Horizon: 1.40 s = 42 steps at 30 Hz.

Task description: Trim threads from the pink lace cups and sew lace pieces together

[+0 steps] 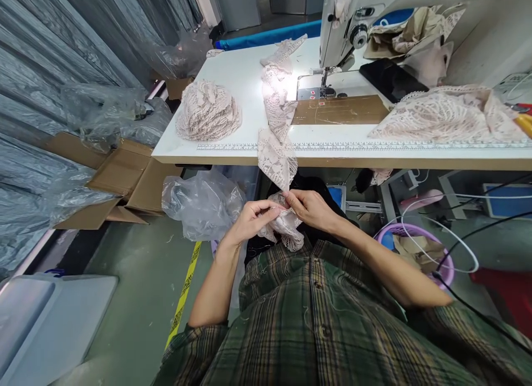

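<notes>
A strip of pale pink lace (277,156) runs down from the sewing table, over its front edge and into my lap. My left hand (254,220) is closed on the lace, thumb and fingers pinched together. Close beside it, my right hand (306,206) pinches the lace where the hanging strip narrows. The loose end bunches below and between both hands. What lies right under the fingertips is hidden. Above the strip's right side stands the sewing machine (336,37), its needle area lit and apart from the lace.
A lace pile (208,110) sits on the table's left, with more lace (449,117) at right. A ruler tape (341,147) lines the front edge. Left are an open cardboard box (120,175) and a plastic bag (203,203). A purple basket (446,269) and cables are at right.
</notes>
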Motion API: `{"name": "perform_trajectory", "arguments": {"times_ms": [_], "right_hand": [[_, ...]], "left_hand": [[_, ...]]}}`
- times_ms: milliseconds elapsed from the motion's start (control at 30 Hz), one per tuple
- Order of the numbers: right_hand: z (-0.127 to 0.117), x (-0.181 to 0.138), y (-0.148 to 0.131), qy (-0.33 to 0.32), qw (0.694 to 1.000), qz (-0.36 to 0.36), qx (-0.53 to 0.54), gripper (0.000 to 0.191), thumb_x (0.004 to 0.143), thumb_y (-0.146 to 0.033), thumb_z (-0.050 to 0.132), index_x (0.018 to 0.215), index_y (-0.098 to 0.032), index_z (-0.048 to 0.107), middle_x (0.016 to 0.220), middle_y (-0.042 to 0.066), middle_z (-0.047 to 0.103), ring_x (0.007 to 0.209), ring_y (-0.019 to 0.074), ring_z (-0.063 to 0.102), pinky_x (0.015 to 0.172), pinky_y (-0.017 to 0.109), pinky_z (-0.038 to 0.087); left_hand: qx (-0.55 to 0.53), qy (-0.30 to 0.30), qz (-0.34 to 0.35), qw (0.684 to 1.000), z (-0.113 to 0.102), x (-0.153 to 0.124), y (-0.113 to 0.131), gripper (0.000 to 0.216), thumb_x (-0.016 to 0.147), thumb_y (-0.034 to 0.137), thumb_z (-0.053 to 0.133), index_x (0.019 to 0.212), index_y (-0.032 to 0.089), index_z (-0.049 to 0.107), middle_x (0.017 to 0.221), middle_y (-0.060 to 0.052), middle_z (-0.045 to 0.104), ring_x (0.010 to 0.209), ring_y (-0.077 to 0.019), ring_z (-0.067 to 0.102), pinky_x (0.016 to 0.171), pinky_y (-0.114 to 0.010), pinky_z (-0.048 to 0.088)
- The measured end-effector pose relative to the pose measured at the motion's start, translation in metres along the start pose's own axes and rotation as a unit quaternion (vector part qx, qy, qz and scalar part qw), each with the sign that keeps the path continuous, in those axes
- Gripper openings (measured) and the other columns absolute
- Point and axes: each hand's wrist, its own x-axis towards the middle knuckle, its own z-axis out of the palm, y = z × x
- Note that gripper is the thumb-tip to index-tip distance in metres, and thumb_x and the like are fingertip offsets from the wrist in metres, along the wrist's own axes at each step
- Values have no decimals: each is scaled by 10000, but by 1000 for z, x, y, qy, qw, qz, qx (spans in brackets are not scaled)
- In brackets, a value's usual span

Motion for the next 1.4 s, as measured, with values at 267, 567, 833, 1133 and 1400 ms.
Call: {"name": "perform_trajectory", "arguments": {"times_ms": [267,567,833,1133,1400], "right_hand": [[4,-15,3,-40,999,-20,-4,492,1013,-501,283,678,-202,484,592,-23,460,550,120,397,565,270,274],[15,-12,25,-39,997,12,73,354,931,-524,491,908,-184,587,735,-16,532,622,117,432,587,247,327],[26,-26,41,-76,976,42,201,382,889,-523,553,751,-166,563,684,-22,488,622,112,411,578,243,362],[21,-2,90,115,988,105,-15,406,840,-558,578,932,-179,692,870,71,638,799,216,582,751,344,488],[32,-14,56,41,981,125,145,489,782,-531,688,1094,-156,710,915,82,707,664,178,631,684,352,542]], "left_hand": [[-18,-13,0,1000,0,2,-1,329,802,458,685,718,140,701,674,-30,617,630,-130,508,594,-240,407],[-58,-8,-16,998,7,10,-18,331,779,474,700,751,144,703,677,-17,607,624,-124,519,595,-236,395],[16,-156,-109,981,-21,-6,-41,375,637,453,827,722,138,642,528,51,484,466,-67,376,450,-196,267],[111,78,-103,985,-75,5,-50,398,737,460,731,1016,178,693,762,-18,599,719,-145,547,630,-234,425],[-30,-23,-101,994,-64,-34,-48,251,773,282,672,998,172,653,779,-4,574,577,-70,443,555,-201,399]]}}
